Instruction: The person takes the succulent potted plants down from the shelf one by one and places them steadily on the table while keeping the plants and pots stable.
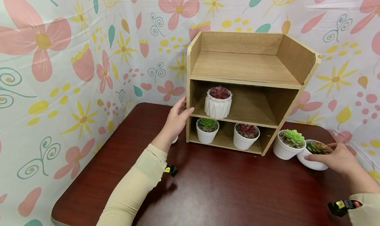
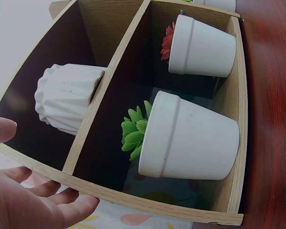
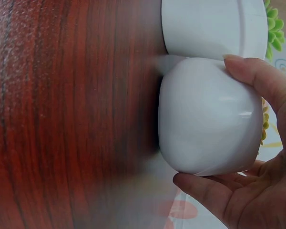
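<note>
A wooden shelf unit [image 1: 246, 121] stands on the table. My left hand [image 1: 175, 117] rests at its left side panel, fingers extended along the outside and thumb by the front edge. On the middle shelf sits a ridged white pot [image 1: 218, 106] with a dark red succulent. The bottom shelf bears a potted green succulent [image 1: 206, 135] and a potted red succulent [image 1: 244, 141]. To the right of the unit, my right hand [image 1: 341, 158] grips a rounded white succulent pot [image 3: 205, 119], thumb and fingers on opposite sides. Close beside it stands a light green potted succulent [image 1: 287, 150].
The dark red wooden table [image 1: 225, 189] extends in front of the unit. A flower-patterned cloth [image 1: 89, 71] hangs behind and to the left. Behind my left wrist, a small white object [image 1: 175, 140] is mostly hidden. The top shelf [image 1: 240, 66] has raised sides.
</note>
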`<state>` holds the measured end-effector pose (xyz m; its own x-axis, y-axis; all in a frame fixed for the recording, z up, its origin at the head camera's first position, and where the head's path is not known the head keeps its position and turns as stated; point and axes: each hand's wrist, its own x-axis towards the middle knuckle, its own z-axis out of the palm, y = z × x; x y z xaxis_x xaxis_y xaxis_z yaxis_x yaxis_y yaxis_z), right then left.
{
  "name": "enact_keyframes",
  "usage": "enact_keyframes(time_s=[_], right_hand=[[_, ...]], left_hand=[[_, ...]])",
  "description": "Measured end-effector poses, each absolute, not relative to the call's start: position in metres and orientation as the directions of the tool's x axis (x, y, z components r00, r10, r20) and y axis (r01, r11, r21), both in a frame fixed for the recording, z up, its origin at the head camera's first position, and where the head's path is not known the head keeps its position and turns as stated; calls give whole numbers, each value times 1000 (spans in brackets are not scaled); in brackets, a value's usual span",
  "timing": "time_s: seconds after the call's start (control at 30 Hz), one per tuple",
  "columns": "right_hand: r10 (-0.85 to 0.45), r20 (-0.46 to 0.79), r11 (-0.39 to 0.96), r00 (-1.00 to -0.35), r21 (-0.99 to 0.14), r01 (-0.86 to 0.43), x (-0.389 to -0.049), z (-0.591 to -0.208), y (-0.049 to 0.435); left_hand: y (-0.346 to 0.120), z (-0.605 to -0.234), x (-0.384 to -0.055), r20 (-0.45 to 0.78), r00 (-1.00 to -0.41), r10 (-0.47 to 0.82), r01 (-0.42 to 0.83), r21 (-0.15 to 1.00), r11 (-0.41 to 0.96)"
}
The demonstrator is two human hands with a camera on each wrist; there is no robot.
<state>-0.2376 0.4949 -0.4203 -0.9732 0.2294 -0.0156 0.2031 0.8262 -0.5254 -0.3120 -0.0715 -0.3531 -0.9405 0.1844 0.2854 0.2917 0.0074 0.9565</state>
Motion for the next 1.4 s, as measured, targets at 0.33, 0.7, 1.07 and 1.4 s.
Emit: enact_keyframes(time_s=[0.33,0.7,1.07,1.4], right_hand=[[224,-4,822,-974,-536,192,-236,-425,496],[209,34,820,-977,-550,156,-235,-430,496],[248,-11,803,-969,-557,212,-230,-431,492],[240,19,818,-971,-542,191,-225,-433,491]], left_hand=[[-71,-353,-313,288,-939,185,295,956,6],[-72,-353,-313,300,-935,191,303,953,-16],[-71,-353,-312,281,-942,185,286,958,1],[-72,-353,-312,277,-942,190,282,959,0]])
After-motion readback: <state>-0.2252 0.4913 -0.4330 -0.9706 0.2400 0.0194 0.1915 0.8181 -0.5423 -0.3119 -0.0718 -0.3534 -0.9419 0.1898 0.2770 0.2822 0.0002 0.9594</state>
